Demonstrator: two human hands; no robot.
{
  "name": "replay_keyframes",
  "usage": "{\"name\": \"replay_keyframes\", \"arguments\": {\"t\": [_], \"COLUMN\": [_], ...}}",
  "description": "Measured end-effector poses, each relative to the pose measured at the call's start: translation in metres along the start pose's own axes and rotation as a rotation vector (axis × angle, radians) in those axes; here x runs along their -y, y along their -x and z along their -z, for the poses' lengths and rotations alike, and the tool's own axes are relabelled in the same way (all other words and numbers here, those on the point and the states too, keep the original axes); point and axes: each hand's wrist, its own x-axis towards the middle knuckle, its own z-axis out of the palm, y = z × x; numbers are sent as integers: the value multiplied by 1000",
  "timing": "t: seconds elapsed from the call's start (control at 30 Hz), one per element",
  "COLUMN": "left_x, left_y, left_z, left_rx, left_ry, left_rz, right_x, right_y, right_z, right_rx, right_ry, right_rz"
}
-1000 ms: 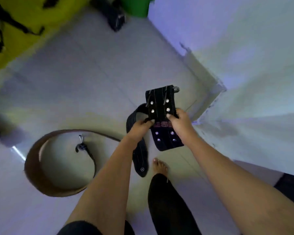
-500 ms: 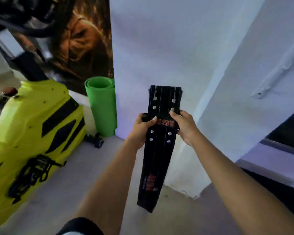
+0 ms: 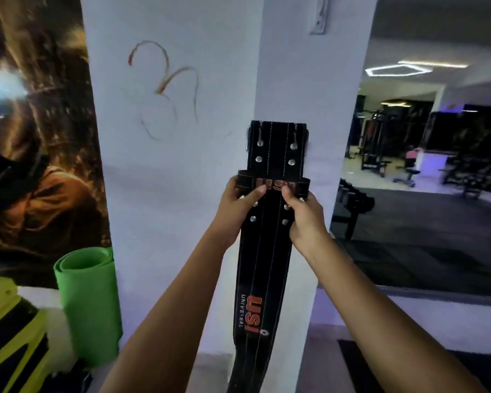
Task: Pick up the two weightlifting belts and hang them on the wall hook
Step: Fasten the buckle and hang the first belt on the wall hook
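Holding a black weightlifting belt (image 3: 262,251) upright in front of a white pillar (image 3: 210,137), both hands grip it at the keeper loop (image 3: 272,184) with the orange USI lettering. Left hand (image 3: 236,207) closed around the belt's left edge, thumb laid across the front just under the loop; right hand (image 3: 305,215) closed on the right edge, thumb tip pressing the loop's lower edge. Both are clamped on the belt, fingers wrapped behind and mostly hidden. Belt's buckle end (image 3: 277,137) points up, metal prongs and silver rivets visible, a bit of buckle frame showing at the left edge. The long strap hangs straight down between the forearms and runs out of frame at the bottom; orange USI logo with white UNIVERSAL text sits on the lower part. Belt top overlaps the pillar's corner edge; cannot tell if it touches the wall. On the pillar face up and left of the belt, thin curved wire hooks (image 3: 165,80), motion-blurred, well apart from the belt. Green rolled mat (image 3: 88,304) stands upright at the pillar's left base. Yellow and black machine (image 3: 9,336) in the lower left corner. Dark poster (image 3: 37,151) covers the wall left of the pillar. Right of the pillar, a dim gym room with equipment (image 3: 425,154) and a hexagon ceiling light (image 3: 398,70).
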Motion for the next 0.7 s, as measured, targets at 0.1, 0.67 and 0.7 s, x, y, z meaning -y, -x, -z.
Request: {"name": "replay_keyframes", "arguments": {"t": [0.1, 0.67, 0.7], "left_x": [3, 24, 20], "left_y": [8, 27, 23], "left_z": [-25, -72, -75], "left_rx": [92, 301, 284], "left_ry": [-117, -188, -151], "left_rz": [-7, 140, 123], "right_x": [42, 136, 137], "right_y": [-7, -15, -16], "right_z": [9, 27, 28], "right_rx": [-56, -90, -89], "right_ry": [-36, -4, -3], "right_rz": [92, 274, 280]}}
